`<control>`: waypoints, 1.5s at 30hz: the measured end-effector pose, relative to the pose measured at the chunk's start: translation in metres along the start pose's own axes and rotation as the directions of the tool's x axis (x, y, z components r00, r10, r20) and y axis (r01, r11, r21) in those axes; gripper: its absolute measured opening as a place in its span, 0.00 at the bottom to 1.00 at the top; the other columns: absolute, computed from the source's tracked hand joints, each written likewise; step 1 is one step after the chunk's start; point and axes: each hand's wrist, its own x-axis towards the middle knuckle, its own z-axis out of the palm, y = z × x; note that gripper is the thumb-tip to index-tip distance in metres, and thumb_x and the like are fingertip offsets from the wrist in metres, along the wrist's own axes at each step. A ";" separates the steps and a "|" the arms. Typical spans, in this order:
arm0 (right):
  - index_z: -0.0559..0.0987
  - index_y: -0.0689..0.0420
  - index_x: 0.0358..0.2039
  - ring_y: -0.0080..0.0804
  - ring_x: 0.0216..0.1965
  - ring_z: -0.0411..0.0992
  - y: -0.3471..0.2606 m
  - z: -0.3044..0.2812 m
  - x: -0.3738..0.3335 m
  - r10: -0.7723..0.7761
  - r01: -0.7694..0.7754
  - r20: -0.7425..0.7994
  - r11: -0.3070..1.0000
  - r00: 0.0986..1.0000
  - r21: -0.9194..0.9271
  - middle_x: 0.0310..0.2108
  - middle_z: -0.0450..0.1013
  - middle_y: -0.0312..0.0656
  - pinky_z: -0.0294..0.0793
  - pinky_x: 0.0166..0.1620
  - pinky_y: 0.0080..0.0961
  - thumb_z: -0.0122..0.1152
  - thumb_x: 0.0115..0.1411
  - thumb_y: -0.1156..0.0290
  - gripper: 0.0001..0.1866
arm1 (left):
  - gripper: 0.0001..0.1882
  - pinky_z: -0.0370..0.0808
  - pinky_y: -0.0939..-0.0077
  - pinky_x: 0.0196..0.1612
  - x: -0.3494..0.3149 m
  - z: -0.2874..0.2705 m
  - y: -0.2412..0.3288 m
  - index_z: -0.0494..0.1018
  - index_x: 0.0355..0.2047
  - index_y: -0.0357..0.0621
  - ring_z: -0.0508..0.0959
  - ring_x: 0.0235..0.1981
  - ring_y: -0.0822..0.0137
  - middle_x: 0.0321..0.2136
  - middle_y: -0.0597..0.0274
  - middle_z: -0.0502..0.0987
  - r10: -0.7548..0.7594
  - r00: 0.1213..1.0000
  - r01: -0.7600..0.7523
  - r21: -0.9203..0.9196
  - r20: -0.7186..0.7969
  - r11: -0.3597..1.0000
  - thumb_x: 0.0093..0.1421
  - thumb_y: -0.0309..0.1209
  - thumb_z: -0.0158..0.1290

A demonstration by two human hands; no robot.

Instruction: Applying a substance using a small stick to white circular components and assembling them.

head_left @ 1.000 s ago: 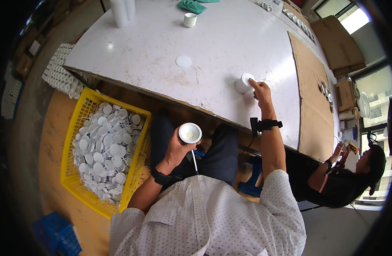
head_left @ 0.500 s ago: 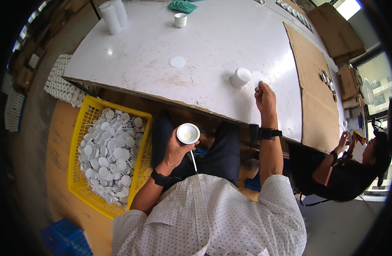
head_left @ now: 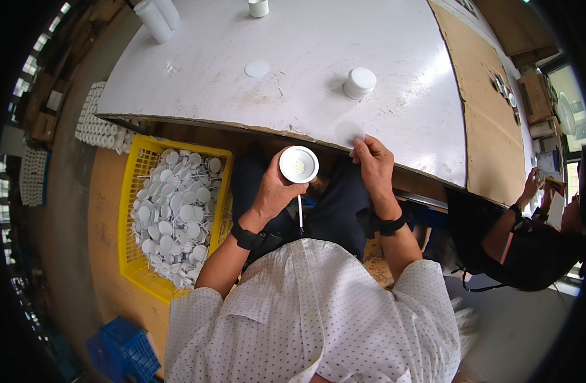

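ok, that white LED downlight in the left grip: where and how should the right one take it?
Likely the downlight by its bare right rim, coming from the right, pinching the edge. The left grip wraps its left and lower side, the cable hangs below, and the LED patch sits in the open face. The right grip should release the translucent disc first.

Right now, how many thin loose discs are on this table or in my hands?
2: a translucent disc in your right hand and a white disc on the table. More may be hidden.
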 end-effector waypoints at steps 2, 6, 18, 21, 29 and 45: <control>0.77 0.62 0.38 0.25 0.25 0.70 0.003 0.012 -0.020 -0.479 0.545 0.262 0.712 0.838 -0.443 0.29 0.73 0.42 0.71 0.30 0.18 0.55 0.54 0.81 0.10 | 0.35 0.75 0.77 0.37 0.001 0.000 -0.005 0.53 0.56 0.38 0.74 0.45 0.62 0.46 0.54 0.68 0.001 1.000 0.000 -0.045 0.022 0.999 0.46 0.15 0.53; 0.76 0.59 0.40 0.37 0.30 0.71 0.009 0.025 -0.032 -0.589 0.845 0.617 0.257 0.522 -0.469 0.40 0.72 0.43 0.74 0.33 0.25 0.58 0.41 0.85 0.21 | 0.35 0.74 0.77 0.42 0.001 -0.001 -0.007 0.53 0.55 0.36 0.72 0.45 0.68 0.45 0.57 0.67 0.079 0.997 -0.077 -0.093 0.019 0.993 0.47 0.18 0.53; 0.75 0.57 0.42 0.36 0.33 0.69 0.011 0.041 -0.041 -0.571 0.891 0.707 0.108 0.418 -0.440 0.45 0.70 0.40 0.73 0.34 0.25 0.64 0.35 0.76 0.27 | 0.24 0.77 0.82 0.32 -0.005 0.002 -0.005 0.57 0.54 0.41 0.74 0.38 0.71 0.43 0.57 0.70 0.020 0.997 -0.018 0.029 -0.069 0.999 0.60 0.35 0.49; 0.76 0.57 0.42 0.33 0.29 0.68 0.014 0.040 -0.040 -0.563 0.897 0.720 0.094 0.406 -0.431 0.46 0.70 0.39 0.72 0.31 0.23 0.65 0.36 0.76 0.26 | 0.22 0.77 0.81 0.33 -0.007 0.003 -0.006 0.58 0.53 0.41 0.74 0.39 0.70 0.43 0.56 0.70 0.044 0.995 -0.041 0.041 -0.089 0.998 0.61 0.34 0.47; 0.77 0.60 0.41 0.26 0.19 0.62 0.030 0.043 -0.032 -0.581 0.925 0.740 0.060 0.338 -0.375 0.46 0.72 0.40 0.67 0.23 0.19 0.65 0.38 0.77 0.24 | 0.21 0.72 0.77 0.46 -0.008 -0.008 -0.014 0.58 0.54 0.38 0.72 0.44 0.68 0.44 0.55 0.70 0.119 0.983 -0.072 0.299 -0.142 0.951 0.61 0.27 0.42; 0.77 0.63 0.38 0.42 0.40 0.71 0.037 0.038 -0.044 -0.423 0.778 0.654 0.305 0.627 -0.549 0.43 0.71 0.48 0.71 0.43 0.30 0.56 0.50 0.84 0.12 | 0.22 0.73 0.78 0.25 -0.113 -0.168 -0.071 0.62 0.47 0.43 0.74 0.33 0.69 0.37 0.60 0.71 -0.021 0.470 -0.064 -0.057 -0.882 0.996 0.50 0.22 0.52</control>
